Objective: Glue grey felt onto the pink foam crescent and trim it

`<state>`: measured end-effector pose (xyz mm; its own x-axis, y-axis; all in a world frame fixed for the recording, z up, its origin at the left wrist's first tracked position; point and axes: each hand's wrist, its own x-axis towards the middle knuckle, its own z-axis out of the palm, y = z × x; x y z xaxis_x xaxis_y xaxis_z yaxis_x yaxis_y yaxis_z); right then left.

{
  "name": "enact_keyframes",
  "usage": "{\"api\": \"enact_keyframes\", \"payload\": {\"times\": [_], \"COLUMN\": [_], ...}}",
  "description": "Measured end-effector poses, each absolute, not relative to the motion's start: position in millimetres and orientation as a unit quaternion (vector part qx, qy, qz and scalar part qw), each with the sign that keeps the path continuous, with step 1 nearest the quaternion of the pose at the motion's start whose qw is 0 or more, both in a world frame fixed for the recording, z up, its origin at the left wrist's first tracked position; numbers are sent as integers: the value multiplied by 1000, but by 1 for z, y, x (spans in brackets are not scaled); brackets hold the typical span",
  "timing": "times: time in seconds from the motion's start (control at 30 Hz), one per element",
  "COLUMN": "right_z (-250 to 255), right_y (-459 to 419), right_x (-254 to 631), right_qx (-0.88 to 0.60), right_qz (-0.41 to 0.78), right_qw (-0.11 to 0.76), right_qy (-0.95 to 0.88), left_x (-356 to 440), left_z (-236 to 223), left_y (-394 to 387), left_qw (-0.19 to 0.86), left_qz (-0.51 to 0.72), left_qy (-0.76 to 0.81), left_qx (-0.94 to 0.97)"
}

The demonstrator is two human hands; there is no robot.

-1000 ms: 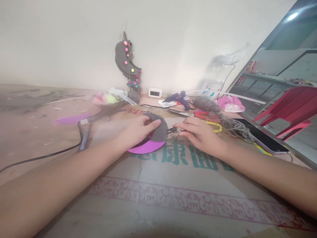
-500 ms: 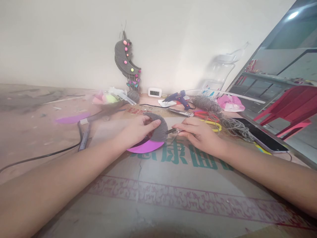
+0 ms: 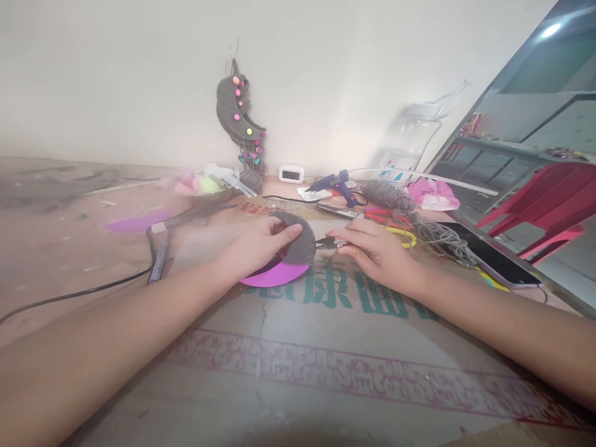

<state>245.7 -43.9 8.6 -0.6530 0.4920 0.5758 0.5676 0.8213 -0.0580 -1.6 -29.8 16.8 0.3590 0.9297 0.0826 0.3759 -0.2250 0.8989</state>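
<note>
My left hand (image 3: 256, 245) is closed on a crescent-shaped piece (image 3: 302, 245) wrapped in grey yarn, thumb and fingers pinching its upper part. The unwrapped lower part of the crescent (image 3: 274, 275) is bright purple and rests on a flattened cardboard sheet (image 3: 326, 347). My right hand (image 3: 372, 251) is closed on a small dark tool (image 3: 328, 243), whose tip touches the right edge of the grey wrapping. I cannot make out what kind of tool it is.
Behind the hands lie a blue glue gun (image 3: 338, 185), red-handled scissors (image 3: 372, 215), yellow-handled scissors (image 3: 404, 234), loose grey yarn (image 3: 395, 198) and a phone (image 3: 493, 257). A finished grey crescent with coloured pompoms (image 3: 238, 118) leans on the wall. A black cable (image 3: 116, 282) runs left.
Almost nothing has moved. My right hand with the tool has shifted slightly against the right edge of the wrapped piece; my left hand keeps its grip.
</note>
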Motion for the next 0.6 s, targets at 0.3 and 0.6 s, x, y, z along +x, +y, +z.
{"api": "enact_keyframes", "payload": {"times": [0.3, 0.6], "right_z": [9, 10], "right_y": [-46, -46], "right_x": [243, 242], "right_qx": [-280, -268], "right_qz": [-70, -77], "right_qw": [252, 247], "right_qy": [-924, -928], "left_x": [-3, -4], "left_z": [16, 11], "left_y": [-29, -26], "left_qw": [401, 410], "left_qz": [320, 324], "left_qy": [478, 442], "left_qx": [713, 729]}}
